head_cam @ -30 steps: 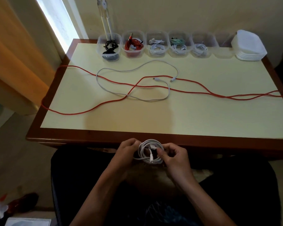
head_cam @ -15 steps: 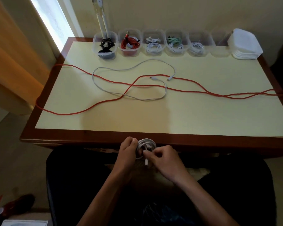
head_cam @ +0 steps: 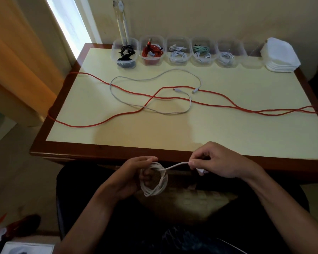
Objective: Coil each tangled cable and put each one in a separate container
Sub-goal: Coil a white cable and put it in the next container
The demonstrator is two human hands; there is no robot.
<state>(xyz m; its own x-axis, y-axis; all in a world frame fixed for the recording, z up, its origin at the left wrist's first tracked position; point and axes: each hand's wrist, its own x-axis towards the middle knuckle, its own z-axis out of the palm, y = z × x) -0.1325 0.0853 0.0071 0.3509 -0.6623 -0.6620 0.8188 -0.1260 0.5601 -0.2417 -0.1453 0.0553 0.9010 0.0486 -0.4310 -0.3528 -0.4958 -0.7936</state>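
The left hand (head_cam: 134, 176) gripped the white coil (head_cam: 155, 180) while the right hand (head_cam: 217, 160) pinched its tail (head_cam: 174, 165). Wrapping that tail snugly around the loops would probably stop them springing apart.

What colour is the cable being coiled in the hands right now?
White, seen in the head view: the coiled cable, held by the left hand, tail pinched by the right hand.

containers (head_cam: 125, 52) at 12 o'clock: I count 6, 5 filled and 1 empty | loose cables on table: 2, one red cable (head_cam: 218, 105), one white cable (head_cam: 154, 77) | coil (head_cam: 154, 182) in my hands: 1 | lid stack (head_cam: 281, 57) at 1 o'clock: 1
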